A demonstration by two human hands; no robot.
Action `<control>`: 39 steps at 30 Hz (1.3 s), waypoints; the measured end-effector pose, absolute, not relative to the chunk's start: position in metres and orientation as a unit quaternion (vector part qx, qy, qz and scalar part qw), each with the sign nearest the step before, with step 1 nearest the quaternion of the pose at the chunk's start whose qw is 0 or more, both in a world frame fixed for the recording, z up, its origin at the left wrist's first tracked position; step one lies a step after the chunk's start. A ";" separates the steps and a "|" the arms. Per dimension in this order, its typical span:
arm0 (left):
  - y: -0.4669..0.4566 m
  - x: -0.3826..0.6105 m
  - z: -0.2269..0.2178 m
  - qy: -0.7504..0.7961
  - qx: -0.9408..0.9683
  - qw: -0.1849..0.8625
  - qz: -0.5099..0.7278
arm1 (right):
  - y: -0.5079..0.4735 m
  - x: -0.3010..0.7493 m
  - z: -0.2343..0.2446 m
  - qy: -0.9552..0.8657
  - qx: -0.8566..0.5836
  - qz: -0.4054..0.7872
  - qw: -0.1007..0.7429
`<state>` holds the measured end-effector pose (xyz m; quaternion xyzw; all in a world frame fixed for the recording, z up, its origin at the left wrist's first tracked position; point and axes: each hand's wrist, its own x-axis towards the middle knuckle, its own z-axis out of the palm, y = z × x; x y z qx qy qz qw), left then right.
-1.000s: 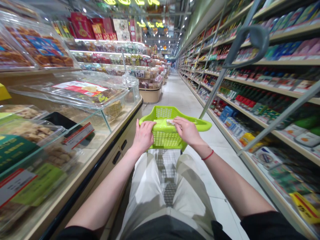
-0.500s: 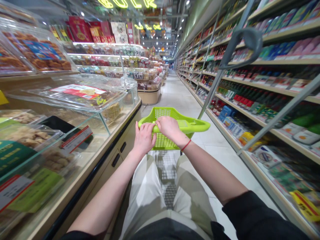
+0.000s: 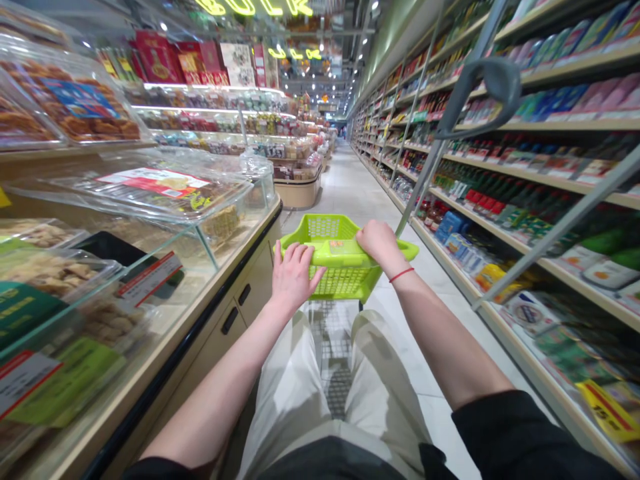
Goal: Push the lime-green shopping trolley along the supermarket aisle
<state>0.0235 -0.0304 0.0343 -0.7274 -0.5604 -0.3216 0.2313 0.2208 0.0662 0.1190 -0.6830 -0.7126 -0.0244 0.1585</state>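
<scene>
Long shelves [image 3: 530,180] of packed food are seen on the right, and a glass-topped desk [image 3: 240,313] is seen on the left. A green basket [image 3: 330,230] is held between them. Its handle [image 3: 340,253] is gripped tight by the right hand [image 3: 380,243], and the left hand [image 3: 295,277] is laid on it with the fingers [image 3: 300,257] spread apart.

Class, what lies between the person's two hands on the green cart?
In the head view, the lime-green cart handle with a small orange label lies between the left hand and the right hand.
</scene>
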 end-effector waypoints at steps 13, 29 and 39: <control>-0.028 0.034 0.034 -0.578 -0.712 0.230 -0.324 | 0.060 0.133 0.123 -0.779 -0.602 0.007 0.175; -0.026 0.032 0.033 -0.585 -0.707 0.230 -0.324 | 0.040 0.191 0.112 -0.714 -0.669 -0.048 0.200; -0.025 0.028 0.033 -0.584 -0.710 0.220 -0.327 | -0.001 0.144 0.086 -0.819 -0.488 -0.029 0.301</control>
